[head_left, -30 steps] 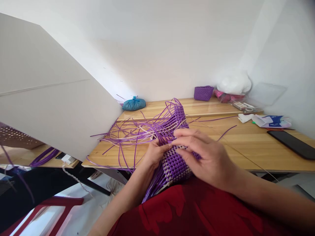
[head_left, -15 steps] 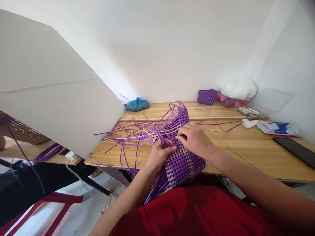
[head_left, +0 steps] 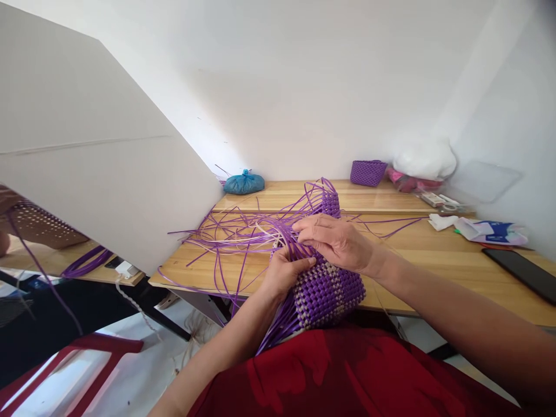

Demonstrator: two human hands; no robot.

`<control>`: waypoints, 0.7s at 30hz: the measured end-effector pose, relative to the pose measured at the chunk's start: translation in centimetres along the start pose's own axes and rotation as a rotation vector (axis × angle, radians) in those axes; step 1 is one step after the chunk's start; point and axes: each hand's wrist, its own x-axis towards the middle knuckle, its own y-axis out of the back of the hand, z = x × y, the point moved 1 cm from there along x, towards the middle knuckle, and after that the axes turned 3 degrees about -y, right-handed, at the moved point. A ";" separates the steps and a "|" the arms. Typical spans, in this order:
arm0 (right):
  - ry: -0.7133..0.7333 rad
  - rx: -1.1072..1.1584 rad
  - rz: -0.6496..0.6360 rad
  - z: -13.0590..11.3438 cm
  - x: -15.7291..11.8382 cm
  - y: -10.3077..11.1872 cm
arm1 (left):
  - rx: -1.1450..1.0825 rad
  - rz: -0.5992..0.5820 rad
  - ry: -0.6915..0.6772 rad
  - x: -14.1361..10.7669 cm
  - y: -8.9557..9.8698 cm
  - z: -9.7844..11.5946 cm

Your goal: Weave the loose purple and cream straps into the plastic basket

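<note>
A half-woven basket point(head_left: 324, 292) of purple and beige plastic strips leans against my lap at the table's front edge. My left hand point(head_left: 284, 271) grips its upper left edge, thumb on top of the weave, the other fingers hidden behind it. My right hand point(head_left: 336, 238) is over the top of the basket, fingers drawn together and bent toward the left, their tips at the loose strips point(head_left: 243, 234). What lies between those fingers is hidden. Many loose ends fan out leftward across the table, and a woven part point(head_left: 330, 202) rises behind my right hand.
A small purple basket point(head_left: 368, 172), a white bag point(head_left: 425, 157) and a blue tied bag point(head_left: 244, 182) stand at the back. A black phone point(head_left: 519, 271) and a white-and-blue packet point(head_left: 493, 231) lie at right. A grey partition point(head_left: 87, 139) closes the left side.
My right hand has shifted left and turned from a pinch close on the weave to reach over the loose strips. My left hand keeps its grip on the basket.
</note>
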 end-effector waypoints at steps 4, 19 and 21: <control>-0.097 -0.097 -0.064 0.7 -0.2 -0.5 | 0.000 0.025 0.011 -0.2 -0.2 0.5; -0.033 -0.159 -0.208 2.4 0.3 -0.6 | -0.013 0.001 -0.003 -0.1 -0.2 0.5; 0.004 -0.182 -0.170 2.6 0.6 -0.6 | -0.008 0.003 0.003 -0.1 -0.2 0.6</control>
